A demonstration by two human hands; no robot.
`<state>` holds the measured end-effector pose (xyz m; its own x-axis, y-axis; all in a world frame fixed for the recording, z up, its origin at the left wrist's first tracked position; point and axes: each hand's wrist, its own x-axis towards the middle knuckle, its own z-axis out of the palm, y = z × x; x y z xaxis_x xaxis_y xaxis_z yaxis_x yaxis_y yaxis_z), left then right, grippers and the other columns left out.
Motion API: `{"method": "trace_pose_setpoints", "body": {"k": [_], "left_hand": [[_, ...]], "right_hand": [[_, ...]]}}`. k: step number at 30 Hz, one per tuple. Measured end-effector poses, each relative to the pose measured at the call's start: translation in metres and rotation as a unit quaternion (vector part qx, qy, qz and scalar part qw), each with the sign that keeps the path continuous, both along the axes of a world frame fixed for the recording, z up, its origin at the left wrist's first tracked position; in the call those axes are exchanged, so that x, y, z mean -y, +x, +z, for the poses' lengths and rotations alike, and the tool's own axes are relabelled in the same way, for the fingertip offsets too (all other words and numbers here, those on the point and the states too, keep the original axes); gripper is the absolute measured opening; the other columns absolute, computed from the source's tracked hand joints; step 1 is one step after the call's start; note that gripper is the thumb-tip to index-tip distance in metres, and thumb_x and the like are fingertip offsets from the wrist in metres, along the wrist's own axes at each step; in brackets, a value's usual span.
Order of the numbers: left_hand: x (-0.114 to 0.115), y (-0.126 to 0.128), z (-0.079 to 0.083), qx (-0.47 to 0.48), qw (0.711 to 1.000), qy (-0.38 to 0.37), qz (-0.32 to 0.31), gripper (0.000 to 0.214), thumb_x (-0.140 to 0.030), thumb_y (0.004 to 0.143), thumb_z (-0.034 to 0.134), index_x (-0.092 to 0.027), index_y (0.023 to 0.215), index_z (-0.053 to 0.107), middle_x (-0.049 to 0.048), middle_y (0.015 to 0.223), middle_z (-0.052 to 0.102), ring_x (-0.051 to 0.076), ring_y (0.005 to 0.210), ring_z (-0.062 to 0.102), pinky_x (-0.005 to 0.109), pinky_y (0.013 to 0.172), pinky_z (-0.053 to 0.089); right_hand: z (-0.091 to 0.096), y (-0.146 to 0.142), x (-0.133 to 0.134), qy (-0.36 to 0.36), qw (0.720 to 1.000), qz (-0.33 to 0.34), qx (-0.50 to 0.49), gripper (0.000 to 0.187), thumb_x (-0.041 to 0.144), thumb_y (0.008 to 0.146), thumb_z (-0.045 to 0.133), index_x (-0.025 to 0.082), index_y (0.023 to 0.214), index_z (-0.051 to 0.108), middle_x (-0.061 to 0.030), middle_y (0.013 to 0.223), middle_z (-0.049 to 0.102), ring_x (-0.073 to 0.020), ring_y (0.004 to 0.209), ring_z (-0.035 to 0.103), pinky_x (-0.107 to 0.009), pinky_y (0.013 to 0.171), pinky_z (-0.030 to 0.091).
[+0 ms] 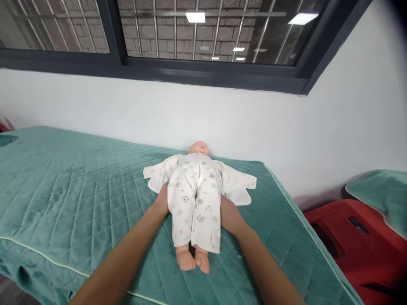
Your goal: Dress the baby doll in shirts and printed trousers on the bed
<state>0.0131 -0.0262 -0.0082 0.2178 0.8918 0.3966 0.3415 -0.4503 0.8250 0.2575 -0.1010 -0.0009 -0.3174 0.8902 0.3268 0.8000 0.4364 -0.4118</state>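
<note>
Our forearms [127,254] lead to the doll [194,199], lying face up between our hands on the quilt [79,182]. Left hand [162,200] and right hand [227,212] tuck under its flanks, fingers hidden, so we cannot tell how closed they are. We judge that even support on both sides serves best.

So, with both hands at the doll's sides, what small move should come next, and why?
Probably raise the doll slightly with both hands: the left hand and right hand reach under its sides, fingers hidden, and it lies flat on the green quilt.
</note>
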Motion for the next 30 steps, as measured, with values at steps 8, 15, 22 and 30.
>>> {"method": "trace_pose_setpoints", "body": {"k": [8,15,22,30], "left_hand": [[0.032,-0.028,-0.008,-0.244,0.946,0.21,-0.016,0.016,-0.012,0.08,0.06,-0.015,0.09,0.073,0.0116,0.095,0.073,0.027,0.1,0.066,0.046,0.103,0.046],[0.035,-0.031,-0.01,-0.28,0.928,0.246,0.008,0.024,-0.013,0.084,0.058,-0.015,0.103,0.072,0.0124,0.105,0.071,0.025,0.105,0.063,0.041,0.098,0.05],[0.045,-0.039,-0.012,-0.292,0.931,0.216,0.018,0.016,-0.014,0.084,0.059,-0.017,0.085,0.074,0.0121,0.092,0.072,0.029,0.106,0.059,0.047,0.096,0.048],[0.097,-0.053,-0.016,-0.142,0.98,0.116,0.072,0.042,-0.007,0.088,0.039,-0.022,0.116,0.066,0.0073,0.119,0.067,0.023,0.12,0.054,0.045,0.104,0.044]], "right_hand": [[0.0,0.0,-0.005,0.027,0.999,0.027,0.023,0.04,0.008,0.08,0.051,0.022,0.112,0.071,-0.0109,0.12,0.065,-0.0256,0.112,0.059,-0.039,0.094,0.048],[0.004,-0.001,0.03,0.065,0.996,0.02,0.049,0.031,0.006,0.083,0.049,0.024,0.09,0.074,-0.0074,0.094,0.066,-0.0227,0.092,0.058,-0.038,0.083,0.049],[0.008,-0.004,0.058,0.0,0.999,-0.046,-0.004,0.027,0.011,0.091,0.045,0.022,0.091,0.069,-0.0058,0.093,0.063,-0.0214,0.091,0.055,-0.038,0.081,0.049],[0.009,-0.013,0.08,0.048,0.981,-0.1,-0.16,0.018,0.026,0.094,0.05,0.025,0.109,0.061,-0.0083,0.116,0.059,-0.0228,0.111,0.055,-0.043,0.097,0.046]]}}
